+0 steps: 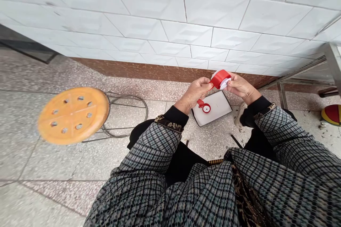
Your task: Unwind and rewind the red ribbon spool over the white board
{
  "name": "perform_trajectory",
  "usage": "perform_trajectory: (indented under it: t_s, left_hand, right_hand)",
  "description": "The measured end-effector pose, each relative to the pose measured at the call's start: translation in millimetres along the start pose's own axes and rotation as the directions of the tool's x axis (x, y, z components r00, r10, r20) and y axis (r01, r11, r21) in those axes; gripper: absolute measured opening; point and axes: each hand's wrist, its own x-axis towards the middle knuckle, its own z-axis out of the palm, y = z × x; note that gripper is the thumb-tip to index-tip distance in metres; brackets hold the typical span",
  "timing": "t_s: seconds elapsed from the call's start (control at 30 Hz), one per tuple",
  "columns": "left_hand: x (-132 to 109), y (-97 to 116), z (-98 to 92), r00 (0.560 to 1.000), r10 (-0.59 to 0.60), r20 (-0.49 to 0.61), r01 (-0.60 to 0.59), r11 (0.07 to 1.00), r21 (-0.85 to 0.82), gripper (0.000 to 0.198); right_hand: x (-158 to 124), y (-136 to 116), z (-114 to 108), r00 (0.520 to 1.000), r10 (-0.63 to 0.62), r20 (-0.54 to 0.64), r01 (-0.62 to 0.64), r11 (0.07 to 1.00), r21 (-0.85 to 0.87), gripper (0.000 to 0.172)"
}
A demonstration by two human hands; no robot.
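Observation:
A spool of red ribbon (pixel 221 78) with a white flange is held up in front of me, above the floor near the wall. My right hand (pixel 242 88) grips the spool from its right side, thumb on the white flange. On the left side, my left hand (pixel 197 93) pinches the ribbon close to the spool. Beneath both hands lies a shallow white tray or board (pixel 220 108) with a dark edge. On it rests a small red ring-shaped item (pixel 206 108) with a white centre, and a red piece beside it; its exact kind is unclear.
An orange round stool (pixel 73 115) with wire legs lies tipped on its side at left. A metal frame (pixel 283 94) stands at right, near a red and yellow ball (pixel 331 114). The white tiled wall (pixel 173 30) rises ahead. Small debris dots the floor at right.

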Motion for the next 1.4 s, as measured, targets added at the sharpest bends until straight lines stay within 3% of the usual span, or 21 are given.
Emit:
perform_trajectory:
  t_s: [0.13,0.33,0.5,0.6,0.7,0.77,0.87,0.93,1.07,1.23,1.4]
  left_hand:
    - [1.4,-3.4,3.0,0.998,0.062,0.008,-0.061,0.997,-0.052,0.046]
    - [4.1,-5.6,0.6,0.992,0.026,0.12,-0.012,0.993,-0.114,0.057]
    - [5.4,-6.6,-1.1,0.988,0.025,0.15,-0.007,0.993,-0.118,0.057]
    - [5.8,-5.7,-5.4,0.982,0.037,0.185,-0.012,0.991,-0.131,0.061]
    - [5.7,-4.4,-11.8,0.976,-0.052,0.21,0.061,0.998,-0.032,0.052]
    - [6.0,-5.2,-14.7,0.971,-0.128,0.202,0.117,0.991,0.064,0.042]
    - [8.2,-9.5,-15.2,0.968,-0.178,0.177,0.154,0.977,0.145,0.034]
    - [10.7,-12.8,-14.1,0.969,-0.183,0.165,0.158,0.975,0.157,0.032]
    - [14.5,-15.7,-11.7,0.976,-0.179,0.124,0.158,0.974,0.165,0.031]
    - [10.5,-8.9,-4.7,0.983,-0.15,0.104,0.135,0.982,0.134,0.026]
    - [3.5,1.9,-2.6,0.997,-0.078,0.017,0.076,0.993,0.089,0.023]
  right_hand:
    - [0.6,10.6,5.8,1.0,-0.021,-0.019,0.023,0.996,0.082,0.065]
    - [2.1,20.9,12.5,0.998,-0.025,-0.055,0.032,0.991,0.132,0.069]
    - [3.2,26.2,12.4,0.999,-0.037,-0.02,0.039,0.994,0.106,0.069]
    - [2.5,18.2,7.7,1.0,-0.023,0.008,0.023,1.0,0.021,0.066]
    - [-0.3,-1.9,-0.2,0.995,0.001,0.099,0.024,0.968,-0.251,0.068]
    - [-2.5,-14.7,-5.0,0.98,0.018,0.197,0.084,0.862,-0.5,0.068]
    - [-4.3,-21.0,-8.6,0.962,0.018,0.272,0.221,0.538,-0.814,0.062]
    - [-3.7,-17.5,-8.6,0.957,-0.002,0.289,0.271,0.354,-0.895,0.062]
    - [-1.0,-9.1,-7.2,0.953,-0.053,0.298,0.302,0.235,-0.924,0.058]
    - [-2.2,-14.4,-7.1,0.962,-0.092,0.259,0.274,0.277,-0.921,0.054]
    - [-3.8,-25.1,-15.7,0.988,-0.126,0.084,0.135,0.49,-0.861,0.052]
